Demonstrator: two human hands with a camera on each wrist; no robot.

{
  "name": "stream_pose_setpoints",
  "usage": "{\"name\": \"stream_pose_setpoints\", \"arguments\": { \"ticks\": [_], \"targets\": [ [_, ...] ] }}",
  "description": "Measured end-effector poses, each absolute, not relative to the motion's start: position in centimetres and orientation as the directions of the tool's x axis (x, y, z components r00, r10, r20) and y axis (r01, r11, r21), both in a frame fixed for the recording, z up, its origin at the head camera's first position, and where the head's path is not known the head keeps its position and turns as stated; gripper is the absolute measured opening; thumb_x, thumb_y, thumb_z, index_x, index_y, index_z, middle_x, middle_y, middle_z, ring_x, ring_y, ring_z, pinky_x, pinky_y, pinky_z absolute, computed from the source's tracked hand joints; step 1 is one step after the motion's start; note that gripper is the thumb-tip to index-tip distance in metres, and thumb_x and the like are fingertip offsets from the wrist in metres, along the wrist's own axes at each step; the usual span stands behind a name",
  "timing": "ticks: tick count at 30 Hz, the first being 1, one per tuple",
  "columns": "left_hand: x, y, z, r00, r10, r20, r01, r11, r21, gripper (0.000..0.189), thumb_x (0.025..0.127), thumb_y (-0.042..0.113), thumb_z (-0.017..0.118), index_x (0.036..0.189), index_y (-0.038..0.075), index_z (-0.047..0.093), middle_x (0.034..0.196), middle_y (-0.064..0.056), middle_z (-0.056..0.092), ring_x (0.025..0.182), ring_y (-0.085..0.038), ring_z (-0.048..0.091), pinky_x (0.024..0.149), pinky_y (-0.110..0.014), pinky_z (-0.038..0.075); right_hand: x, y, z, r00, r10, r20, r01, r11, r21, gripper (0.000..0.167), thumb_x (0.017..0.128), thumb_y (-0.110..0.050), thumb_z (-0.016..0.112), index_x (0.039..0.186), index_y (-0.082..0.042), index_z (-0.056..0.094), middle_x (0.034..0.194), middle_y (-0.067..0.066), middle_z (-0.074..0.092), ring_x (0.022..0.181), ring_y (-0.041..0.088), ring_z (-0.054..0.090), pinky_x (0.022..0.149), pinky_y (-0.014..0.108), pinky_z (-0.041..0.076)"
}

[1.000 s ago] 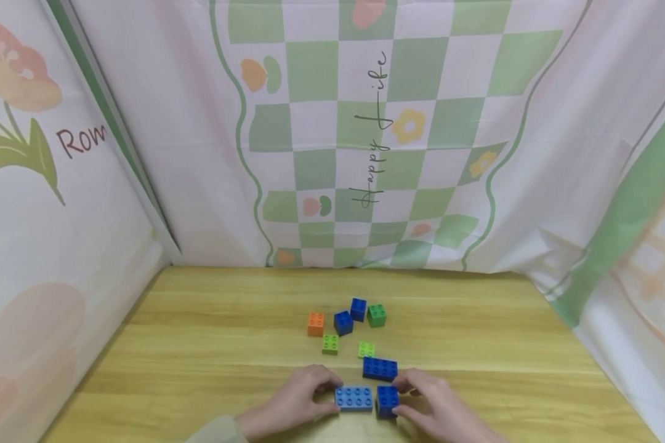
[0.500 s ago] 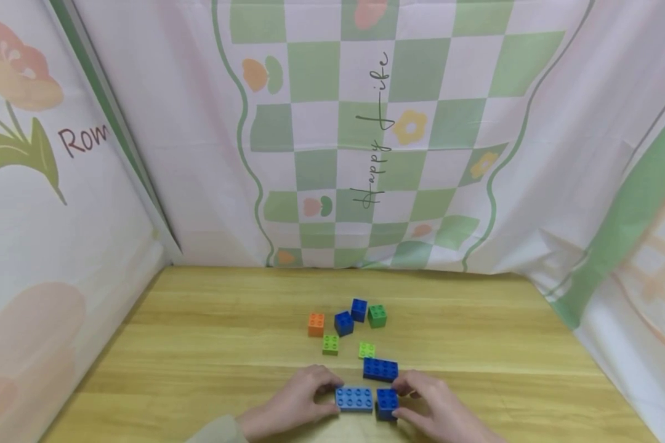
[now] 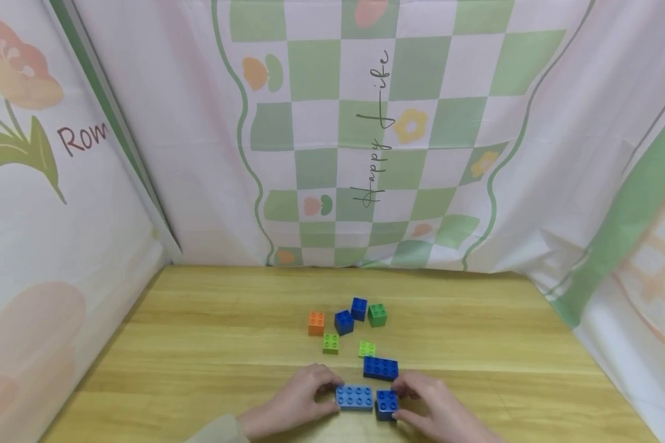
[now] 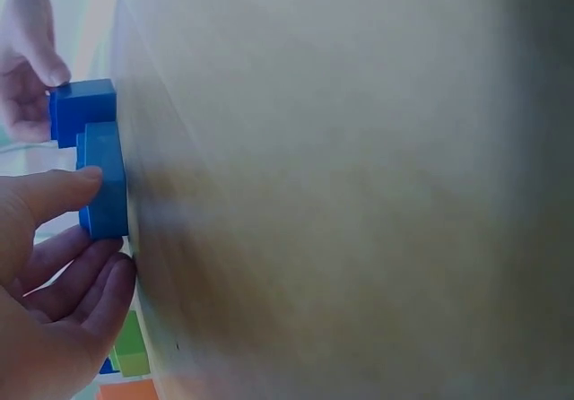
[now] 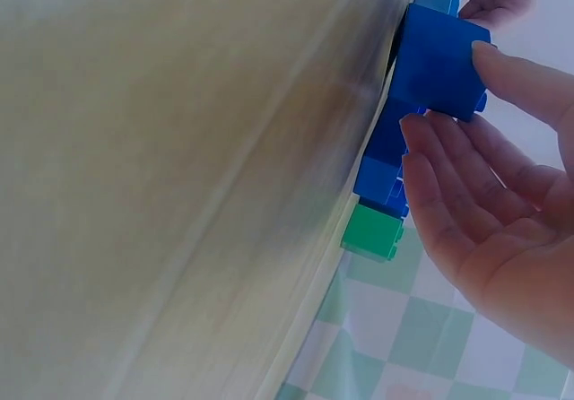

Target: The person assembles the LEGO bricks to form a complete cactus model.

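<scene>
Light-blue brick (image 3: 354,399) near long navy brick (image 3: 380,368)

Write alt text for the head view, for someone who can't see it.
A person's left hand pinches a light-blue brick and the right hand a dark-blue block beside it, on a wooden table. Seven more toy bricks lie beyond, before a checked cloth.

the bricks (image 3: 354,399) look smooth plastic, the table (image 3: 227,332) wood-grained
</scene>
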State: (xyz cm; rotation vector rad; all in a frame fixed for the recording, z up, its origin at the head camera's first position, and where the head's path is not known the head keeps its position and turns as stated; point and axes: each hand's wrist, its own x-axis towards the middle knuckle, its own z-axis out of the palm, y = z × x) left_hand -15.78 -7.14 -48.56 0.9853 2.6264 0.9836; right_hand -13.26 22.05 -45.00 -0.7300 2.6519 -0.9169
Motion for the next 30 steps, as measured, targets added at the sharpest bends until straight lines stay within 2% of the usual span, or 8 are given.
{"name": "stream_pose_setpoints", "arguments": {
  "ticks": [12,30],
  "targets": [
    [-15.84,-7.05,-48.45,-0.773,0.631,0.065,0.515,0.565,0.645,0.034,0.083,0.023,0.077,0.116,0.020,0.068,0.110,0.011,0.070,0.099,0.004,0.059,0.087,-0.015,0.052,-13.52,21.93,-45.04,-0.851,-0.515,-0.105,-0.341,0.694,-0.634,0.033,0.084,-0.040,0.073,0.108,-0.019,0.064,0.106,-0.006,0.070,0.095,0.003,0.065,0.081,0.023,0.058],
    [-15.79,-7.52,-48.35,-0.806,0.590,0.037,0.424,0.534,0.731,0.036,0.080,0.020,0.077,0.115,0.020,0.069,0.108,0.012,0.069,0.096,0.004,0.059,0.084,-0.014,0.052,-13.57,21.73,-45.04,-0.848,-0.516,-0.125,-0.324,0.689,-0.648,0.032,0.085,-0.038,0.074,0.108,-0.018,0.064,0.106,-0.005,0.070,0.094,0.002,0.065,0.079,0.021,0.058]
  ]
}}
